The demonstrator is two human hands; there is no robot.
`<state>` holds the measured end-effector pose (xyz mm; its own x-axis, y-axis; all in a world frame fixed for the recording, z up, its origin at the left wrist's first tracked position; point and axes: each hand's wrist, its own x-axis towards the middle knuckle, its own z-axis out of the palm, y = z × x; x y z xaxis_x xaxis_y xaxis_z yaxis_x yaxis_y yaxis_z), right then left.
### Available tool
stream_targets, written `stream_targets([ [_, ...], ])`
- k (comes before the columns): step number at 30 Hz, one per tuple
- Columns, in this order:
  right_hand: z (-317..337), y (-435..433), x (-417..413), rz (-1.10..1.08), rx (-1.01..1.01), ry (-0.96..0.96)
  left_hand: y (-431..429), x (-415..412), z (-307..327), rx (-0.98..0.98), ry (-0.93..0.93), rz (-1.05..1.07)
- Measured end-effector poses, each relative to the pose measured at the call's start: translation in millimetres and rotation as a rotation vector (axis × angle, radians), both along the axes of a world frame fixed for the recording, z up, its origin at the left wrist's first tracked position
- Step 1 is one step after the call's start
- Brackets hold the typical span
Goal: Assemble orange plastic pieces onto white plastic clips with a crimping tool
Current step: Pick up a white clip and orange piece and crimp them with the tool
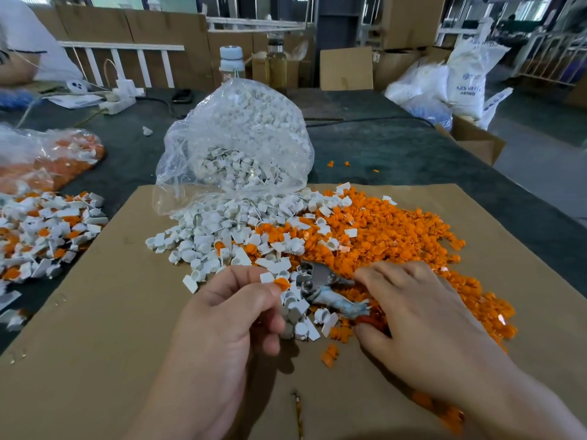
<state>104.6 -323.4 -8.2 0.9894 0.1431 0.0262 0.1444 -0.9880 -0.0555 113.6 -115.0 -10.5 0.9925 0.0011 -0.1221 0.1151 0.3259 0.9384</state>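
Our left hand pinched a small orange plastic piece in its grip; our right hand gripped the metal crimping tool just beside it. One assembled heap lay left; far larger loose piles of white plastic clips awaited assembly, we judged.

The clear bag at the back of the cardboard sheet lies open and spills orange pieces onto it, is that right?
Not quite. The head view shows the clear bag spilling white clips, not orange pieces. The rest holds: it lies open at the back of the cardboard sheet. The loose orange pieces form a separate heap to its right.
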Motion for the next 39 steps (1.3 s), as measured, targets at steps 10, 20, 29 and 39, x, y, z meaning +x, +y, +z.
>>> stream_targets([
  [10, 3.7, 3.8, 3.3, 0.026, -0.014, -0.082, 3.0, 0.8, -2.2, -0.042, 0.018, -0.036],
  [20, 25.9, 8.4, -13.5, 0.097, 0.350, -0.329, 6.4, 4.3, -0.5, -0.183, -0.037, 0.012],
  [29, 29.9, 13.0, -24.8, 0.152, 0.289, -0.138, 1.8, -1.6, 5.7, -0.128, -0.119, -0.022],
  [39, 28.2, 12.7, -24.8, 0.187, 0.328, -0.103, 3.0, 1.3, -0.8, 0.027, -0.208, 0.022],
])
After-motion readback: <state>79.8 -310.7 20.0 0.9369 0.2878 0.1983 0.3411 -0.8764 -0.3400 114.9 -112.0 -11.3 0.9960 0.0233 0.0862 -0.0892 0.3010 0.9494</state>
